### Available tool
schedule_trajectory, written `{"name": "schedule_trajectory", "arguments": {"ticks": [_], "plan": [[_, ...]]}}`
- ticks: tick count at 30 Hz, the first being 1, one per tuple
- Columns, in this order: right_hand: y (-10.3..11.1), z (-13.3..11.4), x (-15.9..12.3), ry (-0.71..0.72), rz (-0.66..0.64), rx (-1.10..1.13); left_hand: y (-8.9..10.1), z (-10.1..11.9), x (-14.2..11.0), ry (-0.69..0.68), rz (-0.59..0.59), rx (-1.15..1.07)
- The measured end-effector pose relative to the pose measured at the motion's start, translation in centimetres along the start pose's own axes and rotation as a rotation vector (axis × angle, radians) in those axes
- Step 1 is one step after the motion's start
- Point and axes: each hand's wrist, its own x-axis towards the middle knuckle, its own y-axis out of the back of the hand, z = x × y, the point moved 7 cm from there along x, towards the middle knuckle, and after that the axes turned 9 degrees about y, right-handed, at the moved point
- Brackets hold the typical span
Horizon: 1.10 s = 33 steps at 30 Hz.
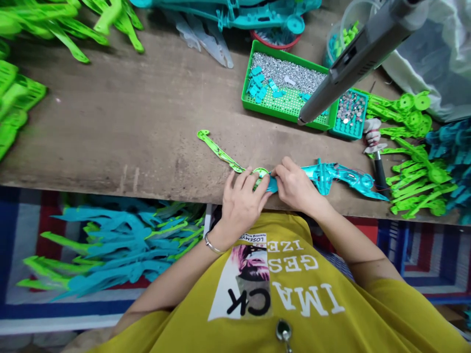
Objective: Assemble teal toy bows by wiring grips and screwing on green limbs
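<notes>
My left hand and my right hand meet at the front edge of a wooden bench. Both pinch the joint where a long green plastic arm meets a teal plastic toy body. The green arm runs up and left from my left fingers. The teal body lies to the right of my right hand, with thin red wires at its far end. My left wrist carries a thin bracelet.
A green tray with small metal and teal parts sits behind, with a smaller teal tray of round metal pieces beside it. A grey tool hangs over them. Green parts are piled at right and top left. Finished pieces fill a bin below.
</notes>
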Motion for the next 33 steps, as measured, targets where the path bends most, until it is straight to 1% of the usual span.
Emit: {"name": "schedule_trajectory", "arguments": {"ticks": [5,9,15,20,23,27,30,33], "plan": [[0.7,0.6,0.4,-0.025,-0.095,0.082,-0.1,0.3,0.5,0.004,-0.103,0.06],[1.0,1.3,0.6,-0.03,-0.135,0.146,0.0,0.6,0.7,0.003,-0.146,0.077],[1.6,2.0,0.5,0.02,-0.043,0.212,-0.1,1.0,0.7,0.015,-0.192,0.115],[1.9,2.3,0.2,0.078,-0.017,0.149,-0.1,1.2,0.9,0.06,-0.238,0.096],[1.8,2.4,-0.1,0.134,0.002,0.133,-0.1,1.3,1.0,0.064,-0.26,0.1],[1.8,2.8,-0.6,0.169,0.05,0.095,0.0,1.2,1.1,0.062,-0.274,0.116],[1.7,2.9,-0.8,0.199,0.05,0.062,0.0,1.2,1.1,0.052,-0.279,0.139],[1.5,2.9,-0.8,0.215,0.022,0.035,0.1,1.3,1.0,0.035,-0.284,0.157]]}}
